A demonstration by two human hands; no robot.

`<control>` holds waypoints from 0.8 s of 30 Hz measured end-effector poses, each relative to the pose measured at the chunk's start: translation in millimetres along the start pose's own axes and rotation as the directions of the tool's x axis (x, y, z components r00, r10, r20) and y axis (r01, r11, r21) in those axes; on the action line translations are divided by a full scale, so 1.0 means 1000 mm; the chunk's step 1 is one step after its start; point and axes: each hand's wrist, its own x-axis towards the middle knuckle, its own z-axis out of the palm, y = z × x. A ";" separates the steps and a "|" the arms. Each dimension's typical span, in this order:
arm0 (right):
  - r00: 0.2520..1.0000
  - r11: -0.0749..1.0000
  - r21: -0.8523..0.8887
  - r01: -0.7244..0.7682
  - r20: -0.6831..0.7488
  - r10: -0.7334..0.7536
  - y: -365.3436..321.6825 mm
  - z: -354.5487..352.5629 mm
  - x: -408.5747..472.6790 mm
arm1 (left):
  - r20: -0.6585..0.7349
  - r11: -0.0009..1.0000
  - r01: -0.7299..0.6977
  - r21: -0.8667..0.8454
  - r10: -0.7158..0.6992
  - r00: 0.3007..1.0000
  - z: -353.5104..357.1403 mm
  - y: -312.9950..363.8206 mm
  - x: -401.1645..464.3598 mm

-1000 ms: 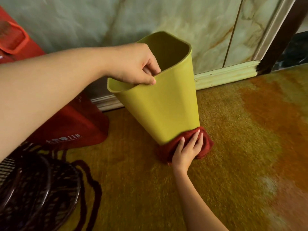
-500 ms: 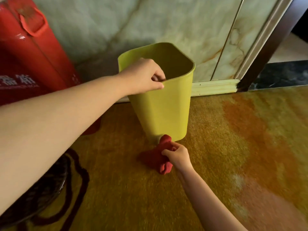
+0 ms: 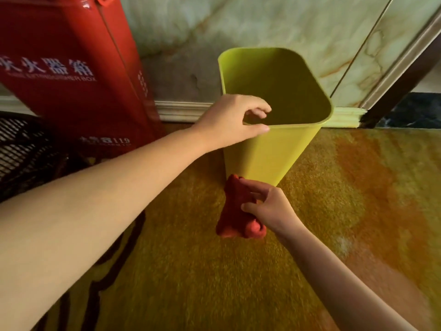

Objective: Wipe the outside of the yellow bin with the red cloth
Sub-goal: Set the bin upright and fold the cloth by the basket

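The yellow bin [image 3: 269,154] stands upright on the floor near the wall, its open top facing me. My left hand [image 3: 230,120] grips its near rim, thumb outside and fingers curled inside. The red cloth [image 3: 235,211] hangs bunched just below the bin's bottom near corner, and its top edge seems to touch the bin there. My right hand [image 3: 269,206] pinches the cloth from the right side.
A tall red fire extinguisher box [image 3: 69,68] leans at the left against the marble wall [image 3: 262,22]. A black wire mesh object [image 3: 21,149] sits at the far left. The yellow-orange floor [image 3: 346,199] spreads to the right; a dark doorway frame [image 3: 401,84] stands at the right.
The bin went from tilted toward me to upright. My right hand stopped pressing the cloth flat on the bin's base and gathered it into a bunch, pulling it down off the bin.
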 end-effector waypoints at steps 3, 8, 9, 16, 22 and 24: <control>0.998 0.997 -0.064 0.050 0.028 -0.049 -0.013 0.003 -0.003 | -0.376 1.000 0.011 -0.004 -0.011 0.927 -0.013 -0.023 -0.060; 0.973 0.978 -0.107 0.180 0.168 -0.161 -0.046 0.025 -0.002 | 0.387 0.858 0.423 -0.290 -0.299 0.872 -0.016 -0.057 -0.130; 0.961 0.971 -0.110 0.212 0.202 -0.187 -0.054 0.030 -0.002 | 0.420 0.848 0.431 -0.309 -0.285 0.862 -0.016 -0.062 -0.138; 0.909 0.938 -0.073 0.338 0.284 -0.305 -0.116 0.068 0.007 | 0.069 0.700 0.473 -0.535 -0.522 0.850 -0.061 -0.083 -0.166; 0.847 0.882 -0.122 0.455 0.363 -0.387 -0.186 0.122 0.018 | -0.047 0.597 0.489 -0.636 -0.662 0.748 -0.139 -0.093 -0.208; 0.821 0.849 -0.147 0.508 0.380 -0.426 -0.211 0.143 0.021 | -0.053 0.568 0.480 -0.669 -0.680 0.731 -0.168 -0.097 -0.219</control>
